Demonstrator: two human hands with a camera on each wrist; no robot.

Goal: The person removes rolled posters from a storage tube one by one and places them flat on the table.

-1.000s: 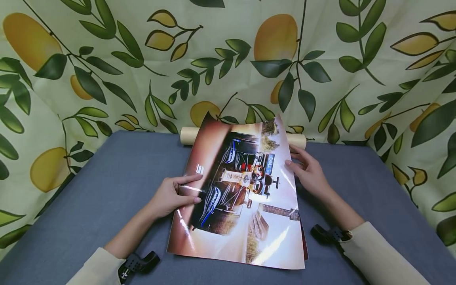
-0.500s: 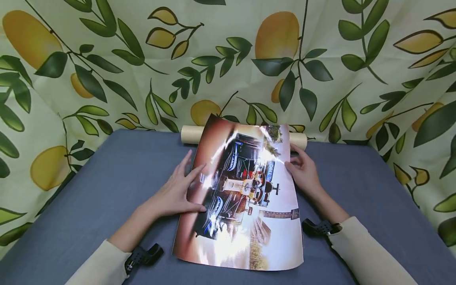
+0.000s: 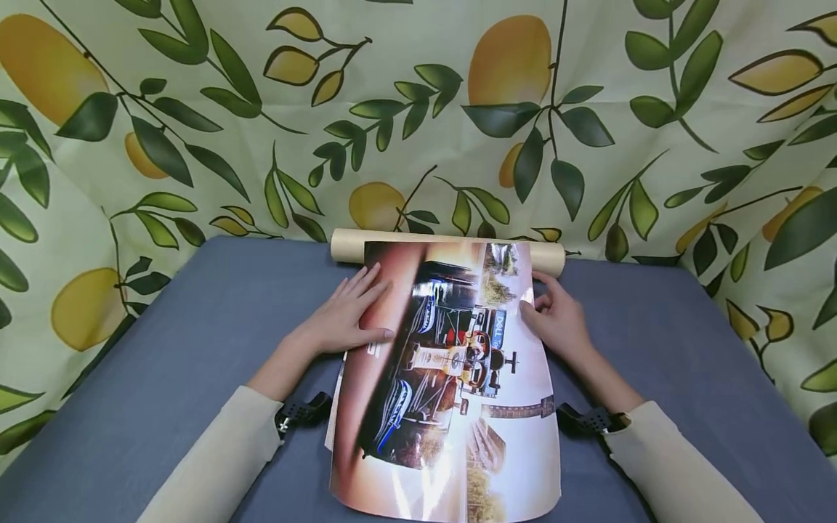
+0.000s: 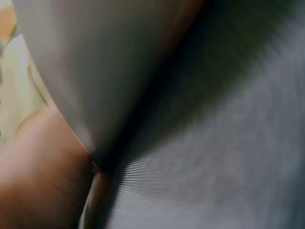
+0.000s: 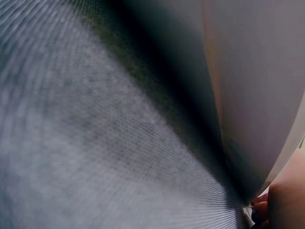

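Observation:
A glossy poster [image 3: 458, 378] of a racing car lies lengthwise on the grey-blue cloth table [image 3: 196, 327]. Its far edge meets a cardboard tube [image 3: 346, 245] at the back. My left hand [image 3: 346, 316] rests on the poster's upper left part with straight fingers and the thumb laid on the print. My right hand [image 3: 556, 319] pinches the upper right edge, thumb on top. The left wrist view is blurred and shows the poster's pale underside [image 4: 105, 62] raised over the cloth [image 4: 228, 157]. In the right wrist view, also blurred, the pale underside [image 5: 257, 71] stands above the cloth [image 5: 95, 143].
A cloth backdrop [image 3: 392, 109] printed with leaves and lemons closes in the table behind and at both sides. Black wrist mounts [image 3: 301, 412] [image 3: 588, 420] sit at my cream sleeves. Bare cloth lies left and right of the poster.
The poster has turned straight and dropped flatter, its far edge now against the tube. My left hand slid up its left side; my right hand stayed at the right edge.

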